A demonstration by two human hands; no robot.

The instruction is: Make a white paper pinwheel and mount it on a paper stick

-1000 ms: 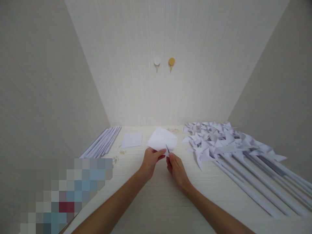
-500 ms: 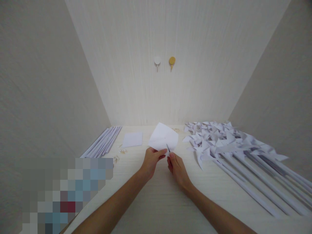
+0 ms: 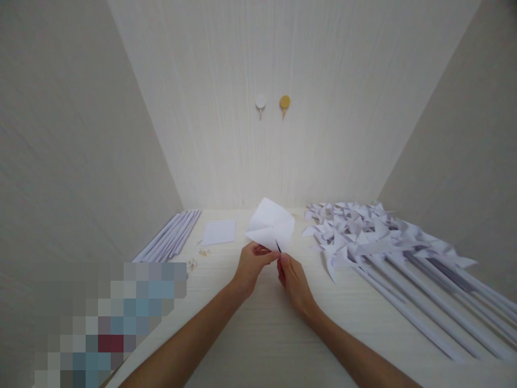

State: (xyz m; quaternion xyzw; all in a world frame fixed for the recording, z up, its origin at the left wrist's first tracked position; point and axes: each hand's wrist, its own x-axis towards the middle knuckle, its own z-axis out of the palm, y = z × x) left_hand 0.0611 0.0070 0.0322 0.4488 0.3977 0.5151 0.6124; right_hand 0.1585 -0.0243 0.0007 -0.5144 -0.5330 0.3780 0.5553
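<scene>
Paper sheet (image 3: 270, 226) pinched by left hand (image 3: 250, 268); right hand (image 3: 293, 279) fingers grip blade (image 3: 278, 246); pinwheels (image 3: 363, 231) rightward.

The 2 forearms are bare to the frame edge, with no sleeves, gloves, rings, watch or bands on the left hand (image 3: 251, 265) or right hand (image 3: 294, 280).

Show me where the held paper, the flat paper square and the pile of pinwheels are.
held paper (image 3: 270, 229), head view, middle of the sheet.
flat paper square (image 3: 219, 232), head view, its centre.
pinwheels (image 3: 355, 229), head view, blades in the pile's middle.
</scene>
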